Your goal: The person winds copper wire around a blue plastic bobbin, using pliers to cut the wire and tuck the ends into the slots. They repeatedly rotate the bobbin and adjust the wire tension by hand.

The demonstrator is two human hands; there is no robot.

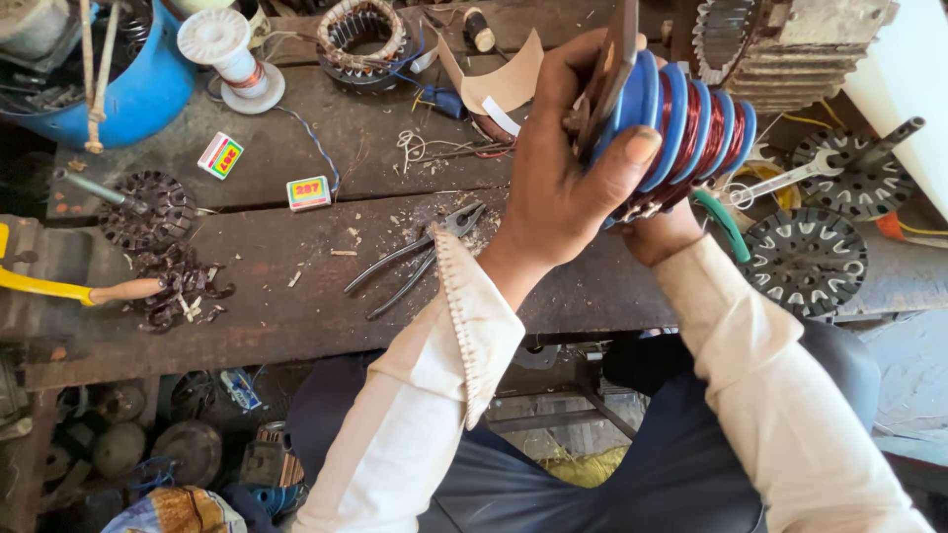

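My left hand point(568, 168) grips the near end of a blue winding former point(691, 123) with several ribs and red copper wire wound in its grooves. The thumb presses across the first blue rib. A flat metal piece point(617, 49) sticks up from the former behind my fingers. My right hand point(657, 229) is mostly hidden below the former and holds it from underneath. Both arms wear cream sleeves. The former hangs above the dark wooden workbench point(296, 306).
Pliers point(420, 257) lie on the bench near my left wrist. Two small boxes point(309, 192), a white wire spool point(225, 54), a wound stator point(360, 35), a blue tub point(138, 94), black rotor discs point(805, 259) and a spanner point(780, 183) surround them. A wooden-handled tool point(123, 290) lies at left.
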